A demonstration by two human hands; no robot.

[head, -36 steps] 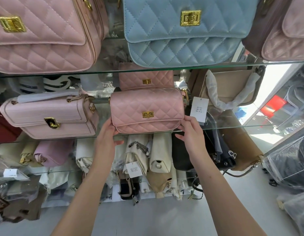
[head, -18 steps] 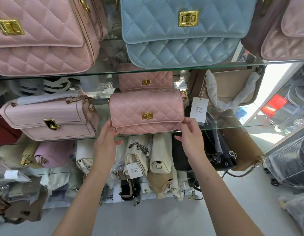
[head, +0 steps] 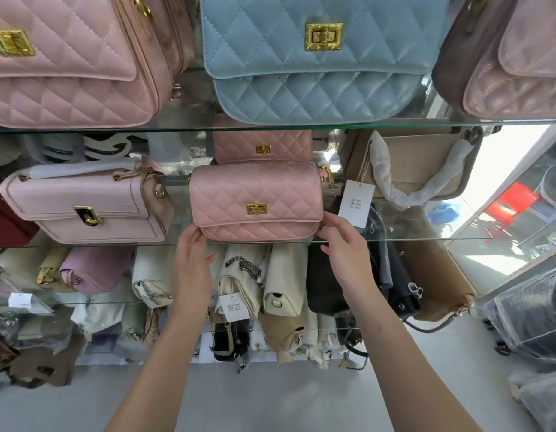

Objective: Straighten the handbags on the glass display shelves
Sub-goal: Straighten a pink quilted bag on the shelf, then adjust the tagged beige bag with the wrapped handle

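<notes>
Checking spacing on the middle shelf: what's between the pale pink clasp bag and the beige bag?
Head view: the small pink quilted bag, left hand and right hand at its lower corners, plus a white tag.

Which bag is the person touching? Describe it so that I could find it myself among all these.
Find the middle glass shelf, below the big blue quilted bag. At its front centre stands a small pink quilted bag, with the left hand and right hand at its lower corners. Unlike the smooth pale pink bag beside it, it has diamond stitching and a square gold clasp.

pale grey floor [head: 270, 400]; bright daylight at a glass front [head: 501, 169] on the right.
</notes>
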